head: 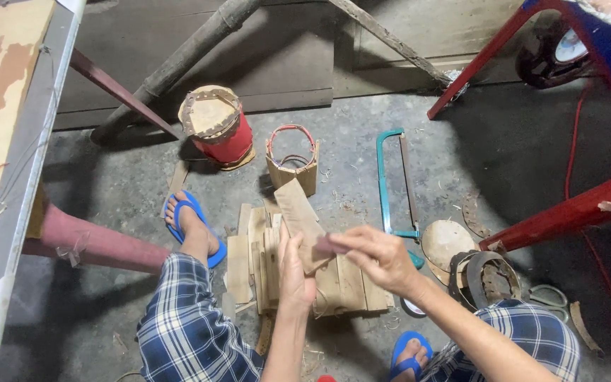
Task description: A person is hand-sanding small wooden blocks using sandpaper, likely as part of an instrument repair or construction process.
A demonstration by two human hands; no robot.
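Note:
My left hand [293,270] holds a flat wooden slat [298,214] tilted upward, gripping it at its lower end. My right hand [377,256] pinches a small dark piece [328,245] against the slat's face near the left hand. Below the hands lies a pile of short wooden slats [344,284] on the concrete floor. My legs in blue checked trousers and blue sandals flank the pile.
A small drum with red body [219,127] and an unfinished slat drum frame [292,159] stand beyond the pile. A teal hacksaw [396,185] lies at right, with round hide pieces and rings [469,265]. Red metal legs [568,212] at right, a table [10,177] at left.

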